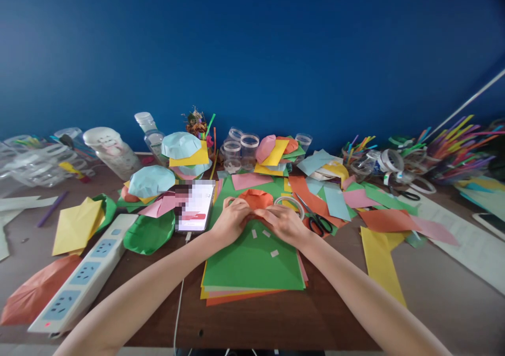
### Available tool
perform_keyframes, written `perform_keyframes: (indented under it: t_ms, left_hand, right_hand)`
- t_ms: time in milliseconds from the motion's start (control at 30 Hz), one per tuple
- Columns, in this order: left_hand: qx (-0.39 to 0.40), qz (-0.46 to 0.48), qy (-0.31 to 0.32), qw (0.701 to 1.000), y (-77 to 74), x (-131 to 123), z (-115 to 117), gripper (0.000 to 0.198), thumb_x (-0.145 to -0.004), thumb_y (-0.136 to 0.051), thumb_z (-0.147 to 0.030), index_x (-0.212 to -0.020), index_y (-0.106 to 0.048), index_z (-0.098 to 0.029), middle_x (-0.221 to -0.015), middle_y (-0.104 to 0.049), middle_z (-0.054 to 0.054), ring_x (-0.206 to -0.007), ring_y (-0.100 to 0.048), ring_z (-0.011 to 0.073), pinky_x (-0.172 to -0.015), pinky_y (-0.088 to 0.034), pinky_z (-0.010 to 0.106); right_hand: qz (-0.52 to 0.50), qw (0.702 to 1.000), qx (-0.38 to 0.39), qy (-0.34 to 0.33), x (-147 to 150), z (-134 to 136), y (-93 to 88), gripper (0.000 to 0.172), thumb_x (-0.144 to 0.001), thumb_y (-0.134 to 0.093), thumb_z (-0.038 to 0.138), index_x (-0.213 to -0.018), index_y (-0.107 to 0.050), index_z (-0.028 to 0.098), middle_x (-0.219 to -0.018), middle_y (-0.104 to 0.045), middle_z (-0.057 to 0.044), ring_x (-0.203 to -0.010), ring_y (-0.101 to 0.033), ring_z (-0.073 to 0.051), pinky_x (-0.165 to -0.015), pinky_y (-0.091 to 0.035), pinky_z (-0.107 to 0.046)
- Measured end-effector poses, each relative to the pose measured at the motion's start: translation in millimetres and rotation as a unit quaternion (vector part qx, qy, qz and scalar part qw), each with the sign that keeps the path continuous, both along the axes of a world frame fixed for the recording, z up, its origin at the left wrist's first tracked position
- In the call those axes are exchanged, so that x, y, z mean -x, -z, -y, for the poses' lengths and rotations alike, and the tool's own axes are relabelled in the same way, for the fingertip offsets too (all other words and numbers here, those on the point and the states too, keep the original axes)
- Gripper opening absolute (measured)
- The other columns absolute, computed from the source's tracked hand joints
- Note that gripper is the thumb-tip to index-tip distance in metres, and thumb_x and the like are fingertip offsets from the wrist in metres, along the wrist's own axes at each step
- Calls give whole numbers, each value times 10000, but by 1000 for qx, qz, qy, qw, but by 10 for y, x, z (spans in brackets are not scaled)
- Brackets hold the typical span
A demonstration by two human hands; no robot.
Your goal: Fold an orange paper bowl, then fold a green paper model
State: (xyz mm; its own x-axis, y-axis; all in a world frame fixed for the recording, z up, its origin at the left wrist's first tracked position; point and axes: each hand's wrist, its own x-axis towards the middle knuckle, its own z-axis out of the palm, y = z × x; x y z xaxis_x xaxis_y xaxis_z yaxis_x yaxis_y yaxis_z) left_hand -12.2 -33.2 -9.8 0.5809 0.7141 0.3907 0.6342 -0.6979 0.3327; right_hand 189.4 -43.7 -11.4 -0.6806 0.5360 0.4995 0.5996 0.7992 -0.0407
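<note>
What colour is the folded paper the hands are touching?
Orange. The folded paper between the left hand and right hand shows best in the head view.

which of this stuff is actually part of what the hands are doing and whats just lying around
In use: left hand, right hand, orange paper piece, green paper sheet, small white scraps

Lying about: black-handled scissors, clear tape roll, smartphone, white power strip, coloured straws

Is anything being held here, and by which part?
The left hand and right hand hold a piece of orange paper together at its near edge, above the green paper; the exact finger grip is hidden.
</note>
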Motion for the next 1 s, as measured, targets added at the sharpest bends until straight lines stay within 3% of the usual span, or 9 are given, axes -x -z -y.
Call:
perform_keyframes:
  t_ms: [233,500,667,833,1000]
  left_hand:
    - [-11,-3,-11,1000,-9,-6,-3,169,-850,-449,-111,-798,-599,-170,-817,-622,5,-887,-525,155,-833,-274,358]
    - [-54,-20,-16,998,-17,29,-11,153,-871,-452,-169,-887,-605,-174,-888,-643,33,-906,-545,176,-850,-295,369]
    - [-91,-5,26,996,-37,43,20,241,-848,-447,-108,-1056,-551,-169,-1029,-641,54,-949,-572,163,-925,-276,374]
    - [-110,-27,52,992,-48,44,25,181,-885,-446,-199,-980,-599,-182,-976,-664,44,-971,-571,169,-971,-233,394]
    - [-124,-48,59,989,34,41,-16,215,-903,-431,-226,-983,-628,-195,-980,-672,48,-947,-570,171,-967,-247,407]
  right_hand:
    - [8,1000,-19,1,-34,-5,-24,281,-891,-439,164,-1158,-525,179,-967,-652,-83,-913,-590,-174,-771,-455,-293]
    - [-7,999,10,32,-95,-43,51,233,-877,-475,193,-1093,-562,190,-770,-649,-53,-721,-593,-160,-680,-429,-272]
    - [-39,997,53,30,-56,-31,53,205,-866,-492,223,-1053,-556,167,-820,-656,-82,-772,-602,-176,-712,-442,-284]
    - [-61,995,68,42,-43,-22,8,223,-842,-519,217,-1059,-557,185,-850,-667,-76,-789,-609,-181,-736,-448,-292]
    - [-75,991,88,74,-10,-10,3,267,-785,-587,212,-1051,-570,197,-863,-664,-58,-806,-606,-191,-772,-440,-313]
